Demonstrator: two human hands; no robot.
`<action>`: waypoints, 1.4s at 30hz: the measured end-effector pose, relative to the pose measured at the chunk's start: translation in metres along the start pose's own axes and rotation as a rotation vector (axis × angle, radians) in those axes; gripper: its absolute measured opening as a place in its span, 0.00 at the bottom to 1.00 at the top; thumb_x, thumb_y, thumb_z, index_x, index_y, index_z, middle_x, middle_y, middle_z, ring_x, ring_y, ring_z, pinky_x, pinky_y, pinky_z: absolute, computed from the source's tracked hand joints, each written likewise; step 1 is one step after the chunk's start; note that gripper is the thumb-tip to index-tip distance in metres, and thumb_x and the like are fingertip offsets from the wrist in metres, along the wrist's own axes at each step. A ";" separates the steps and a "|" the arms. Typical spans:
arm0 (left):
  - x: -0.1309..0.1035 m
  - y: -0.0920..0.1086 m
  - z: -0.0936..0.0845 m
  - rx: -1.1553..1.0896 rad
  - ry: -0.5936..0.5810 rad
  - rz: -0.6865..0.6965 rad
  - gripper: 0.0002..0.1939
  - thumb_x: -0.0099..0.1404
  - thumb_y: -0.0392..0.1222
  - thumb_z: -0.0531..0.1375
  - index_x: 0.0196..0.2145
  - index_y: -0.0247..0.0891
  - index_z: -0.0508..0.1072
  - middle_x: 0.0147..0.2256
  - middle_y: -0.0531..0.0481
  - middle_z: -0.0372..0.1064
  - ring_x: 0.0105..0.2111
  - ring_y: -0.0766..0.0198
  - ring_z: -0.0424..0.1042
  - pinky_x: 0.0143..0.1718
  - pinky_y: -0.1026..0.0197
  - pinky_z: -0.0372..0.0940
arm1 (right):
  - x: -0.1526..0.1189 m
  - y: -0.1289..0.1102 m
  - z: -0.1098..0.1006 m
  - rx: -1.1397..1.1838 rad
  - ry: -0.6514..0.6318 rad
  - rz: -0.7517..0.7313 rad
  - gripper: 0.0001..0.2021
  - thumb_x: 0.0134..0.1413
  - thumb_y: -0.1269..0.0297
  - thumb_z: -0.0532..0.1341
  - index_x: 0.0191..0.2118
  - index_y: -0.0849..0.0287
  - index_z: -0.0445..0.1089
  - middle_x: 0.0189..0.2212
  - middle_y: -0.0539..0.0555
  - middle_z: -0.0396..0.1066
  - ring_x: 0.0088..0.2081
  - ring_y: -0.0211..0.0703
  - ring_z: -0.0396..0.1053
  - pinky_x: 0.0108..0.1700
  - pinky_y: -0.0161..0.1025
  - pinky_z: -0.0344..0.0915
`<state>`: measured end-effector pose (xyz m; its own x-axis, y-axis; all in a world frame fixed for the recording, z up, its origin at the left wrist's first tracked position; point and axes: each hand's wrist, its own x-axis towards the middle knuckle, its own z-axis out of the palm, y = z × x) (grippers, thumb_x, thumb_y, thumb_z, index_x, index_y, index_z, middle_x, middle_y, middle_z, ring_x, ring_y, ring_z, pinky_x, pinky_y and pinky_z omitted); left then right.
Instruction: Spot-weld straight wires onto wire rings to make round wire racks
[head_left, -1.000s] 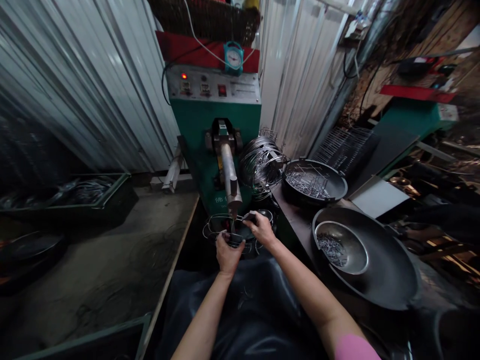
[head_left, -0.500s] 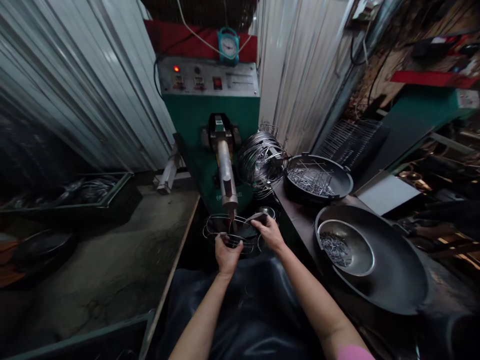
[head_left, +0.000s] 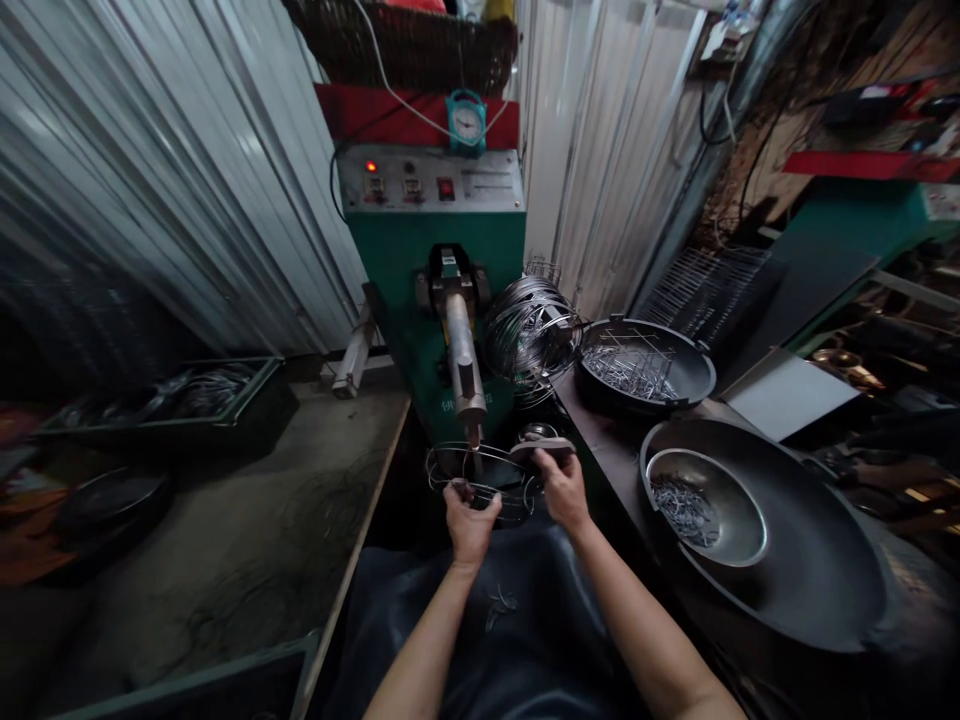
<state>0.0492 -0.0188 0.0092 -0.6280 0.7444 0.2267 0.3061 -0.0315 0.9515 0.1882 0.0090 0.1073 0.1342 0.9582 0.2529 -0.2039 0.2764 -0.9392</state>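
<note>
Under the metal arm of a green machine, a round wire frame sits close to the pointed tip. My left hand grips the near side of this frame, thumb and fingers closed on the wire. Over on the frame's right, my right hand is closed on a flat, dark, elongated piece that I cannot name more exactly. A few loose wire pieces rest on the dark apron over my lap.
A bundle of wire rings hangs right of the machine arm. Farther right stand a black pan of wire parts and a large wok holding a metal bowl of small pieces. At left, a bin holds wire.
My right hand has drawn slightly away to the right with the flat piece, which now shows more fully. The view has shifted a little. My left hand keeps its grip on the wire frame.
</note>
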 end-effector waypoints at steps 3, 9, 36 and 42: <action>0.006 -0.003 -0.005 -0.051 0.080 -0.088 0.24 0.41 0.43 0.67 0.32 0.40 0.58 0.27 0.57 0.57 0.26 0.68 0.61 0.30 0.62 0.61 | -0.008 -0.021 -0.009 -0.104 0.033 -0.138 0.08 0.52 0.62 0.59 0.38 0.58 0.67 0.39 0.54 0.72 0.43 0.43 0.69 0.49 0.44 0.62; 0.008 -0.007 -0.007 -0.300 0.092 -0.208 0.23 0.43 0.41 0.67 0.33 0.40 0.58 0.29 0.57 0.58 0.26 0.71 0.60 0.31 0.64 0.60 | 0.005 -0.025 -0.016 -0.511 -0.194 -0.181 0.08 0.50 0.66 0.56 0.37 0.59 0.67 0.31 0.53 0.69 0.35 0.43 0.68 0.40 0.40 0.65; 0.015 -0.014 0.010 -0.490 0.064 -0.304 0.27 0.44 0.39 0.66 0.40 0.39 0.58 0.32 0.55 0.61 0.29 0.70 0.64 0.35 0.63 0.62 | 0.036 -0.008 0.020 -1.191 -0.612 -0.423 0.11 0.54 0.67 0.58 0.44 0.55 0.70 0.40 0.56 0.71 0.42 0.46 0.65 0.43 0.41 0.64; 0.016 -0.016 0.003 -0.477 -0.014 -0.329 0.33 0.44 0.39 0.67 0.47 0.38 0.58 0.41 0.44 0.66 0.40 0.63 0.69 0.42 0.58 0.63 | 0.030 -0.014 0.021 -1.260 -0.731 -0.490 0.11 0.54 0.71 0.57 0.44 0.60 0.68 0.39 0.58 0.70 0.42 0.47 0.63 0.42 0.41 0.63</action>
<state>0.0360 -0.0042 -0.0024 -0.6248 0.7748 -0.0966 -0.2618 -0.0913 0.9608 0.1747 0.0353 0.1327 -0.6256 0.7253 0.2874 0.6947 0.6855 -0.2179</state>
